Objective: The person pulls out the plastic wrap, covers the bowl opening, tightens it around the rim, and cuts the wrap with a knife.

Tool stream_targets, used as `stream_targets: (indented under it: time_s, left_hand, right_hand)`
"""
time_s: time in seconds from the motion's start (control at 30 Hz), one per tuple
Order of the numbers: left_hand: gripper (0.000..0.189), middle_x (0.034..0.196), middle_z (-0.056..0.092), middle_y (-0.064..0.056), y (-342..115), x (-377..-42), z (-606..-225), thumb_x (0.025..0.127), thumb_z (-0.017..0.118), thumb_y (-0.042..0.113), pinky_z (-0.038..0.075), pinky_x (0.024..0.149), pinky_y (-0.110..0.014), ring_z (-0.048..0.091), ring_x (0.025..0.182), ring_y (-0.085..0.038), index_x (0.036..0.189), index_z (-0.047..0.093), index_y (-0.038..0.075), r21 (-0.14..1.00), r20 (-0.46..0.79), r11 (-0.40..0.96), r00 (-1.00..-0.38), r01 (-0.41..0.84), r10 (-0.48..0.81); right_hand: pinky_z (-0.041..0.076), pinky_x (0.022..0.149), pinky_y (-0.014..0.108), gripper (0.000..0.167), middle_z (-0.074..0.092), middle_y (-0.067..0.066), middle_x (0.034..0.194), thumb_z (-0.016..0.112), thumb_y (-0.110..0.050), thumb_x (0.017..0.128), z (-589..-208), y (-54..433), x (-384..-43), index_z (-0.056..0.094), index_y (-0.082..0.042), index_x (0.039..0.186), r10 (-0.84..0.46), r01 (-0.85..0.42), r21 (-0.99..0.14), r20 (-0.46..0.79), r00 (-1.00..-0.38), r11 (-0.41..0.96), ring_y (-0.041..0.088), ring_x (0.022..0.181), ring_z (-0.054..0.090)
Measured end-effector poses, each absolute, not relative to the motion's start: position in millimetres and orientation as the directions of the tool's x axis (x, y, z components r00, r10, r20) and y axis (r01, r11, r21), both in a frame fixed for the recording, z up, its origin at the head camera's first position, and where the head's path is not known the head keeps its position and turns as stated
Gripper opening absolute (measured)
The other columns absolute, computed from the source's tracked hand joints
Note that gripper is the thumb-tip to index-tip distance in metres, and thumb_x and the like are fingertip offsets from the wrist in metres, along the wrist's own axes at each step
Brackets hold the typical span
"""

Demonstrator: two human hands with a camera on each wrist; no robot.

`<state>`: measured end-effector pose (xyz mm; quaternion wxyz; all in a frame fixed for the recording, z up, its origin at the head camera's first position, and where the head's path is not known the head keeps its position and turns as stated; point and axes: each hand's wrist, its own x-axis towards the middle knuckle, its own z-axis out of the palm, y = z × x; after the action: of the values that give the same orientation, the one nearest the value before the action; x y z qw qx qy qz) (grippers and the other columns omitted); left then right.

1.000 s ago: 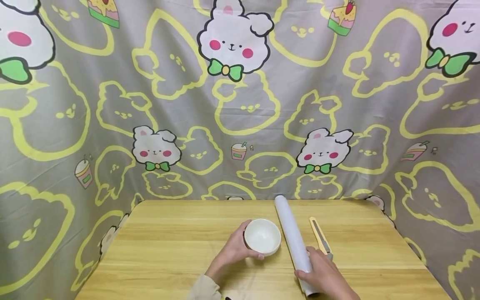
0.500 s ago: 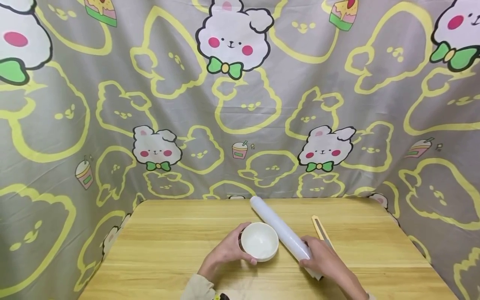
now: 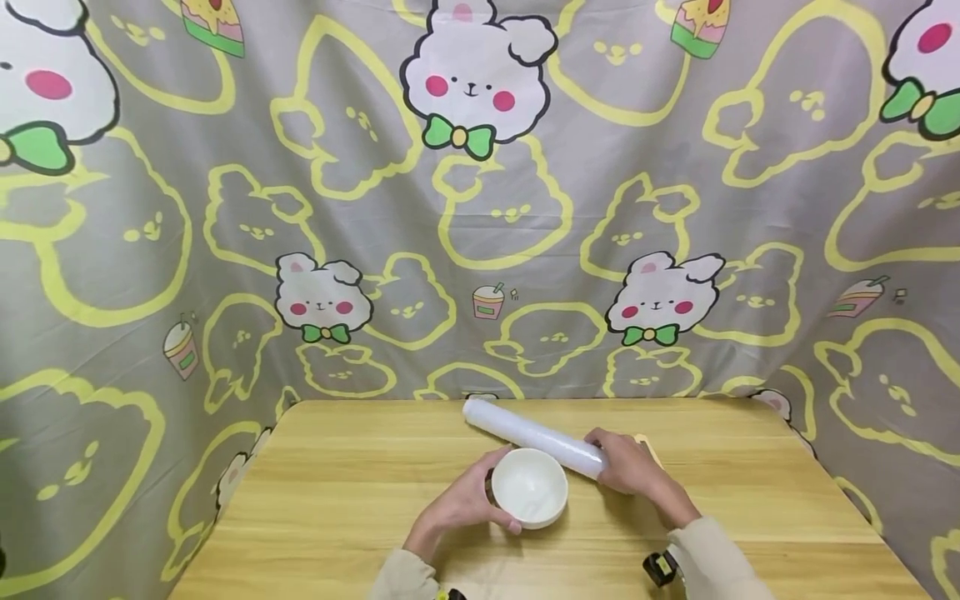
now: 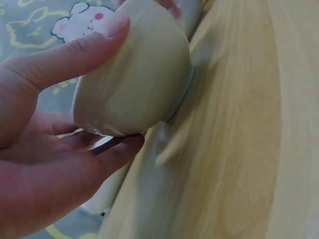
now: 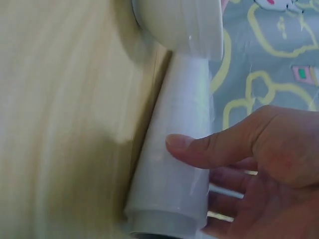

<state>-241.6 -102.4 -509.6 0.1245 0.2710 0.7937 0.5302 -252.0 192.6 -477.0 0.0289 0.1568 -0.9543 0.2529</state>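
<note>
Low in the centre of the head view, your left hand (image 3: pixel 468 500) angles up and rightward, thumb and fingers curved round the off-white, glossy round bowl (image 3: pixel 529 489). To its right, your right hand (image 3: pixel 633 465) points up and leftward, gripping the right end of the long, whitish, shiny film roll (image 3: pixel 528 432). This slants toward the frame's upper left, beyond the bowl, over the pale wooden table (image 3: pixel 360 467).

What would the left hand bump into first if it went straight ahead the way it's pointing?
Beyond the white bowl it holds, the left hand would probably meet the plastic wrap roll first, though depth there is unclear.
</note>
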Motion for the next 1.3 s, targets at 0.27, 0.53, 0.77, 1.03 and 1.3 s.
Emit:
stream_targets:
  time_s: [0.27,0.53,0.77,1.03,1.3]
  left_hand:
    - [0.106,0.150,0.046,-0.017,-88,-245,-519,0.066,0.090,-0.013,0.047,0.109,-0.030,0.049,0.134,-0.034,0.154,0.031,-0.004,0.975,0.112,0.098,-0.827,0.197,0.551]
    - [0.104,0.148,0.049,-0.017,-79,-252,-523,0.066,0.087,-0.016,0.047,0.109,-0.028,0.051,0.134,-0.032,0.155,0.036,0.000,0.987,0.108,0.032,-0.809,0.155,0.578]
    - [0.101,0.147,0.050,-0.015,-75,-262,-526,0.067,0.085,-0.019,0.047,0.109,-0.029,0.051,0.133,-0.028,0.154,0.037,0.001,0.990,0.106,0.010,-0.798,0.138,0.594]
    - [0.104,0.149,0.047,-0.020,-77,-268,-524,0.067,0.083,-0.022,0.046,0.110,-0.030,0.050,0.135,-0.031,0.156,0.030,-0.006,0.991,0.087,0.023,-0.765,0.132,0.638]
    - [0.107,0.160,0.033,-0.024,-84,-270,-511,0.077,0.083,-0.011,0.036,0.119,-0.035,0.038,0.145,-0.035,0.161,0.015,-0.004,0.993,0.061,0.036,-0.761,0.111,0.646]
  right_hand:
    - [0.056,0.087,0.050,0.050,0.070,0.017,0.111,0.072,0.017,0.072,-480,201,-287,0.065,0.004,0.120,-0.434,-0.433,-0.508,0.125,-0.892,0.745,0.030,0.097,0.064]
    - [0.054,0.084,0.042,0.051,0.068,0.015,0.114,0.067,0.018,0.077,-487,207,-311,0.063,0.001,0.125,-0.527,-0.496,-0.533,0.107,-0.843,0.686,0.024,0.095,0.061]
    - [0.053,0.085,0.042,0.054,0.067,0.014,0.114,0.063,0.019,0.077,-493,207,-322,0.063,-0.001,0.128,-0.540,-0.519,-0.530,0.132,-0.831,0.670,0.024,0.095,0.060]
    - [0.053,0.086,0.043,0.055,0.066,0.017,0.117,0.063,0.018,0.078,-495,209,-328,0.061,0.000,0.130,-0.554,-0.528,-0.517,0.118,-0.824,0.674,0.026,0.097,0.060]
    - [0.054,0.089,0.045,0.059,0.064,0.022,0.125,0.064,0.017,0.078,-496,209,-332,0.059,0.002,0.135,-0.543,-0.515,-0.519,0.113,-0.832,0.682,0.028,0.102,0.060]
